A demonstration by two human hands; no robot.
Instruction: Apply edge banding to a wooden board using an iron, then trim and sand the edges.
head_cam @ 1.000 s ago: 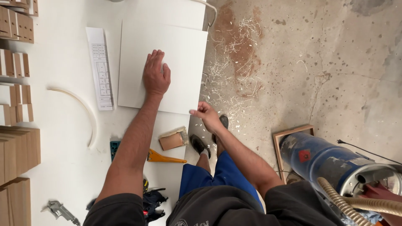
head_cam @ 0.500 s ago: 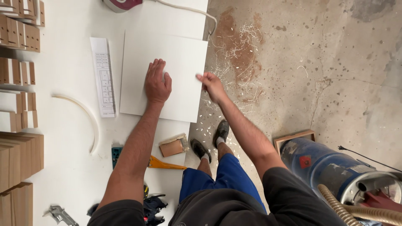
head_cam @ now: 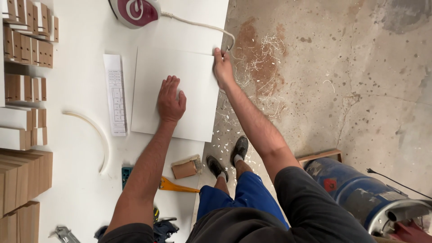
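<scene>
While our left hand (head_cam: 171,100) presses flat and open on the panel (head_cam: 180,90), our right hand (head_cam: 222,67) grips its far corner; we judge we're positioning it, needing steady alignment next.

A white worktable (head_cam: 85,180) carries a square white panel (head_cam: 189,76) at its right edge, a pink-and-white iron (head_cam: 135,11) at the far edge, and a narrow paper sheet (head_cam: 115,94) left of the panel.

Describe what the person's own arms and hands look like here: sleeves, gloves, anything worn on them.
Both arms are bare from the upper arm down. Dark grey short sleeves end above the elbows. The left hand and right hand wear no gloves, and no watch, ring or bracelet shows on either wrist or on the fingers. No tattoos or other markings can be made out.
</scene>
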